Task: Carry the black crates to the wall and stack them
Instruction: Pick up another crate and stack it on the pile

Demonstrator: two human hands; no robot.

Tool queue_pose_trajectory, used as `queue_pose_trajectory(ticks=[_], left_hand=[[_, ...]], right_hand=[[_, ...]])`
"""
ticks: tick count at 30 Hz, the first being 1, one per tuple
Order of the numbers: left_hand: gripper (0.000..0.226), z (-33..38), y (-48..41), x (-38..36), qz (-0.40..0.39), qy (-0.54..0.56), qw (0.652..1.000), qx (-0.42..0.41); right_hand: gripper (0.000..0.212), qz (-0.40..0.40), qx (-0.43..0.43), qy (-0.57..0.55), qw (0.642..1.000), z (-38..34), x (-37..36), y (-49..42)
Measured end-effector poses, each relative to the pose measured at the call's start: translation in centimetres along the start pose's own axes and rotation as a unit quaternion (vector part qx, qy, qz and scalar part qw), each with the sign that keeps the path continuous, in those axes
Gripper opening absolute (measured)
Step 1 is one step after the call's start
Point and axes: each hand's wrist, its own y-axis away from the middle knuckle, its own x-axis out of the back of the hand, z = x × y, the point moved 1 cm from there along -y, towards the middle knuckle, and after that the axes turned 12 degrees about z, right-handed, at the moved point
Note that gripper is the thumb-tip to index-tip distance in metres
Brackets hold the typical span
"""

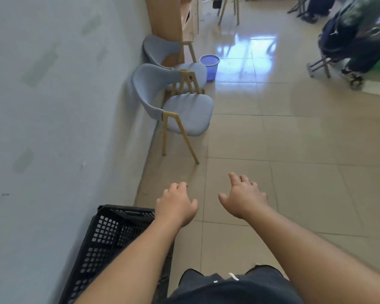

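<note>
Left hand loosely curled, right hand spread wide, both holding nothing!
Black lattice crate sits beside the wall under the left forearm; contents unclear.

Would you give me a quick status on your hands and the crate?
Left hand and right hand open, empty. Crate on floor by wall. Chair ahead along wall.
</note>
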Motion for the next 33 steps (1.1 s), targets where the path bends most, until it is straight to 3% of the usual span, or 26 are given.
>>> queue_pose_trajectory(ticks=[6, 14, 24, 33], left_hand=[[0.057, 16.2, -0.8, -1.3, -0.009, -0.066, 0.990, -0.123], [0.058, 39.8, 1.6, -6.1, -0.053, -0.031, 0.967, -0.246], [0.058, 59.9, 2.4, -11.8, -0.094, -0.093, 0.917, -0.377], [0.061, 78.6, -2.8, -17.4, -0.133, -0.108, 0.860, -0.480]], right_hand=[[0.079, 0.042, -0.099, -0.052, 0.993, 14.8, 5.0, -0.5], [0.075, 0.094, -0.226, -0.071, 0.967, 37.0, 10.2, 1.4], [0.073, 0.085, -0.425, -0.152, 0.888, 56.9, 11.5, 3.3], [0.070, 0.087, -0.532, -0.175, 0.823, 70.5, 14.7, -3.4]])
